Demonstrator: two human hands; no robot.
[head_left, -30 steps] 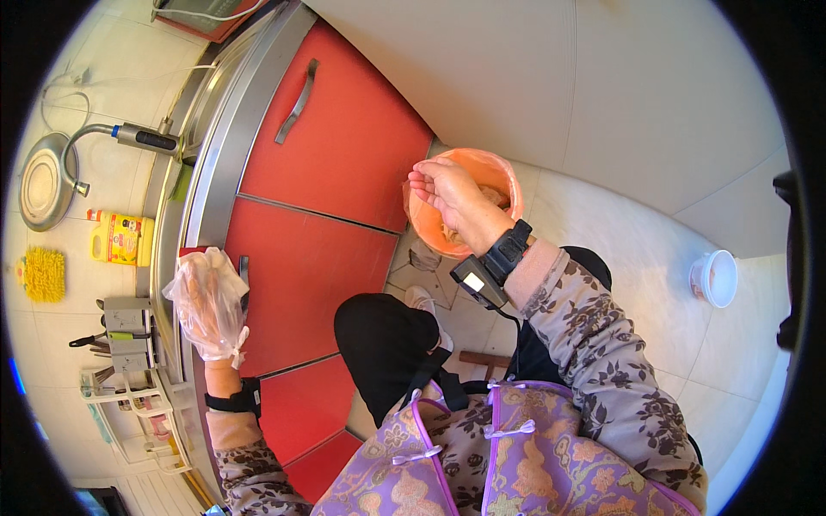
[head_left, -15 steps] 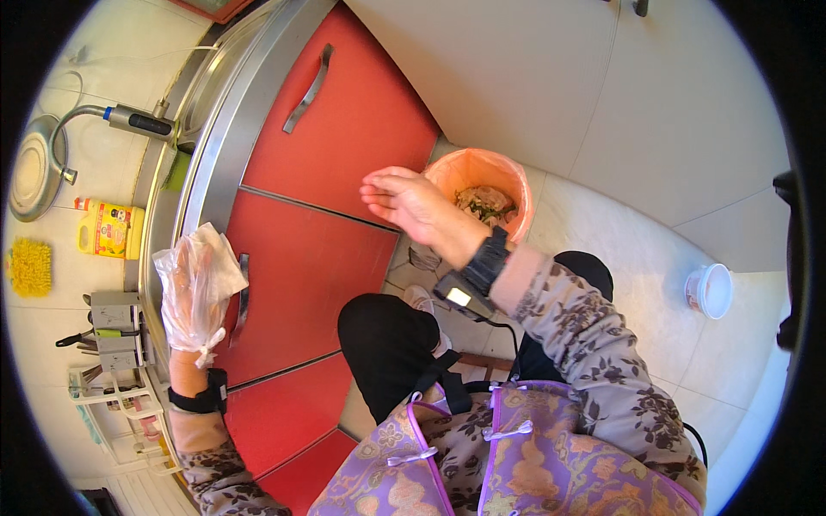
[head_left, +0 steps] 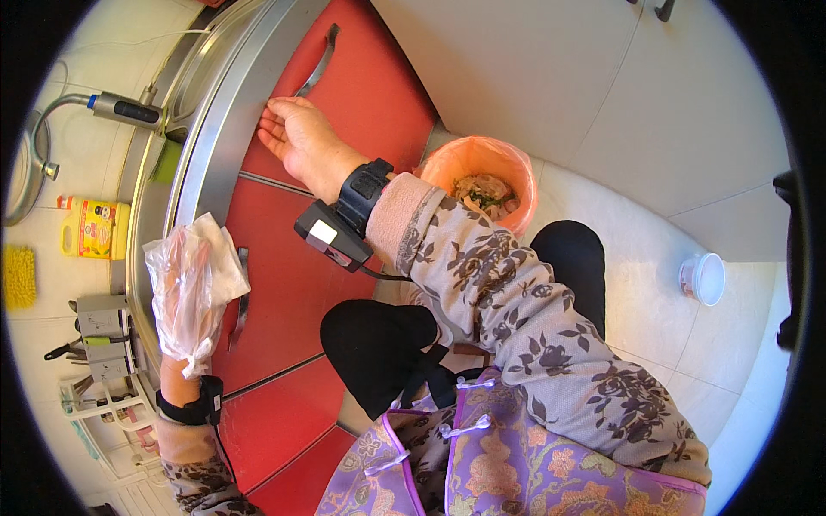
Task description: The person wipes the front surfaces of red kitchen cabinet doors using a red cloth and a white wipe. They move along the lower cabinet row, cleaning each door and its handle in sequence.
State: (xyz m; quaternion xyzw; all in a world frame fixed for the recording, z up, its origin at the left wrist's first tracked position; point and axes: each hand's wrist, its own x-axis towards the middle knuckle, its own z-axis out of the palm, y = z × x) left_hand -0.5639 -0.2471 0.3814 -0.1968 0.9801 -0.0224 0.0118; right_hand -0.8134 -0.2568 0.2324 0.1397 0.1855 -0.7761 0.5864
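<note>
At the left, my left hand (head_left: 182, 292) wears a clear plastic bag-like glove, tied in a knot at the wrist. It is closed on a white cloth (head_left: 225, 265), which may be paper and sticks out on the thumb side, by the front of the counter. My bare right hand (head_left: 301, 142) reaches toward the steel counter edge (head_left: 225, 129), in front of a red cabinet door (head_left: 366, 112). Its fingers are loosely extended and slightly bent, with nothing visible in them. Whether the fingertips touch the edge, I cannot tell.
An orange-lined bin (head_left: 525, 185) with food scraps stands on the floor past my right forearm. A white tub (head_left: 703, 279) sits farther right. Along the counter are a faucet (head_left: 127, 110), a yellow jug (head_left: 95, 228), a yellow brush (head_left: 19, 277) and a knife holder (head_left: 103, 335).
My right hand has moved left and away from me, from beside the bin to the counter edge. My left hand keeps the white cloth and has barely shifted.
</note>
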